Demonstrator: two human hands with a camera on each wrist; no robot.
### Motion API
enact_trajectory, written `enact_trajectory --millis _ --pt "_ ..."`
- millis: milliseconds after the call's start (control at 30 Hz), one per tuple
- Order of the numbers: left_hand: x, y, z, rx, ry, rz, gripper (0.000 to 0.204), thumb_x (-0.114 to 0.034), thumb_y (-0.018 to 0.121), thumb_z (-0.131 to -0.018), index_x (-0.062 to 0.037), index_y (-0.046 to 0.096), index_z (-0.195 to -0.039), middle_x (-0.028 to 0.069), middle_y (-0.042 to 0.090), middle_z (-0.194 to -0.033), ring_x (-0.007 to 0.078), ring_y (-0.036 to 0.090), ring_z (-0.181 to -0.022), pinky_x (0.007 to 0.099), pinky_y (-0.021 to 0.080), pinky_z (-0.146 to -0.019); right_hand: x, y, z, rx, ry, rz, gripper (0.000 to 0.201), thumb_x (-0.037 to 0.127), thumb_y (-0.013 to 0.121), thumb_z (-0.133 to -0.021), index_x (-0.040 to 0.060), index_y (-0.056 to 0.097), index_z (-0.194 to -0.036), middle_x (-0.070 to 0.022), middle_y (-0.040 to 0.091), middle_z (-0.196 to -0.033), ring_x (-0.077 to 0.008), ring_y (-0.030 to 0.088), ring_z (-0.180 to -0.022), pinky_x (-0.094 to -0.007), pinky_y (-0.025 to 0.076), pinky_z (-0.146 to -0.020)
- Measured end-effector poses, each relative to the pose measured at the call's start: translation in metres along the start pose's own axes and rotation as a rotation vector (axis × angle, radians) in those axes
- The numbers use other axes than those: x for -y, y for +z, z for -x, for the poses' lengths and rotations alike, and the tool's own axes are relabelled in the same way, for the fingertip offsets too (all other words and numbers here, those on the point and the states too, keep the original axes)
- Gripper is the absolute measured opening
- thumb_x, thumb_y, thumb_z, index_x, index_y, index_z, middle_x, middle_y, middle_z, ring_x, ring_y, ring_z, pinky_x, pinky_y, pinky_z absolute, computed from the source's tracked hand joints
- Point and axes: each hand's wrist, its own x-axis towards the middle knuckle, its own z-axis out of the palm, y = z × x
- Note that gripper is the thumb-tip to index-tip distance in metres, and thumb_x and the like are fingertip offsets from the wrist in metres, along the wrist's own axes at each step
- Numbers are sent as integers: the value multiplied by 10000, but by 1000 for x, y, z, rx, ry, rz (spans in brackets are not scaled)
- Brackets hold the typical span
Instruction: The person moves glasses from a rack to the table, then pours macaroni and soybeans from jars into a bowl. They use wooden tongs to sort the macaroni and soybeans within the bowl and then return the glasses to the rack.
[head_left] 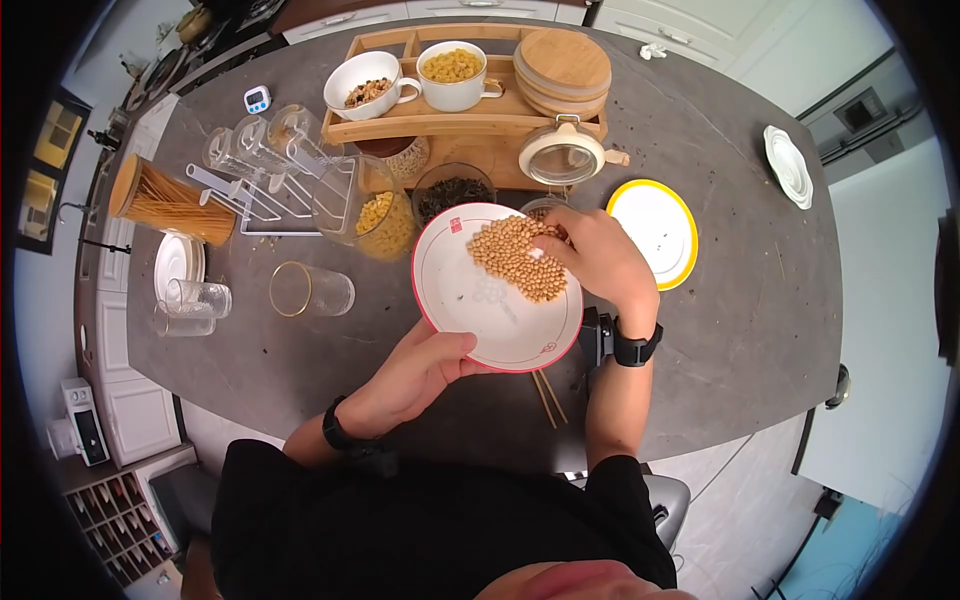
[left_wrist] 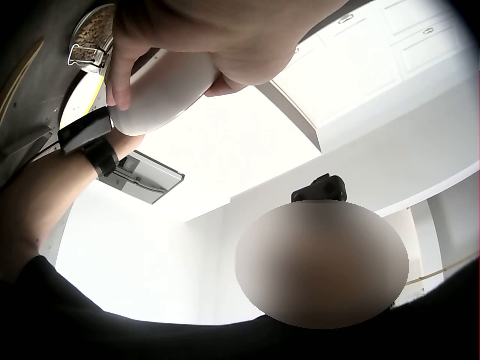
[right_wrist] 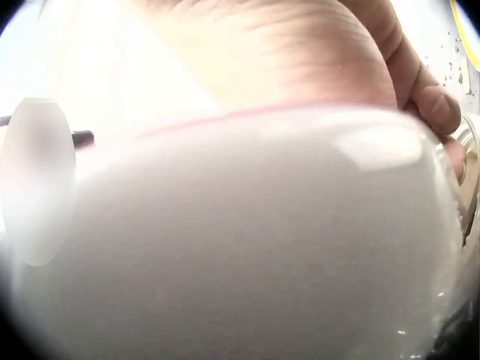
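My left hand point(head_left: 425, 365) grips a white, red-rimmed bowl point(head_left: 470, 300), its thumb inside the near rim and its fingers underneath. The bowl is tilted, and a heap of soybeans point(head_left: 512, 258) lies toward its far right side. At that side my right hand point(head_left: 610, 265) reaches over the rim, its thumb among the beans. In the right wrist view, fingers point(right_wrist: 439, 111) extend past the rim. Close by stands a clip-top glass jar point(left_wrist: 93, 31), its lid point(head_left: 562, 160) swung up. The bowl hides much of the jar in the head view.
Behind the bowl stand glass containers of dark dried leaves point(head_left: 455, 195) and yellow pasta point(head_left: 385, 225). A wooden rack point(head_left: 440, 125) bears cups and round lids. A yellow-rimmed plate point(head_left: 655, 235) lies right, a tipped glass point(head_left: 312, 290) left, chopsticks point(head_left: 548, 398) near the front.
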Motion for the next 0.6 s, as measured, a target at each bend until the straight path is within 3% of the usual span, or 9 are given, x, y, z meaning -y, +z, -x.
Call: enact_trajectory --millis 100,200,333,400,600 --pt "1 -2 -1 -3 -4 3 631 -118 545 -997 -8 291 -1564 159 481 -1535 282 528 -1384 459 459 -1142 -8 3 -1 -43 -43 12 229 227 697 -942 1 703 -976 -200 708 -798 -393 680 -735 -431 515 -660" --pt "2 -3 -1 11 4 32 617 -105 547 -1006 -17 293 -1561 146 491 -1522 265 540 -1371 439 473 -1131 -15 8 -4 -155 -107 -28 209 200 676 -953 0 712 -1003 -201 729 -869 -395 690 -780 -418 536 -695" --pt "3 -4 -1 14 7 42 614 -101 542 -1006 -17 293 -1560 144 494 -1519 263 541 -1369 441 472 -1133 -8 4 -3 -185 -77 -25 263 237 673 -947 -11 721 -1022 -221 732 -950 -420 695 -880 -463 547 -766" --pt "3 -4 -2 18 6 42 612 -104 543 -1006 -15 296 -1559 143 496 -1517 262 542 -1368 441 472 -1133 3 -3 0 -48 -11 -81 307 280 716 -918 2 727 -1047 -221 732 -968 -419 696 -889 -459 548 -770" --pt "3 -4 -1 22 4 32 605 -115 544 -1008 -9 305 -1553 140 502 -1512 260 545 -1365 441 472 -1134 2 2 -2 28 -41 -39 343 315 755 -890 20 731 -1063 -223 731 -918 -409 702 -864 -461 543 -752"
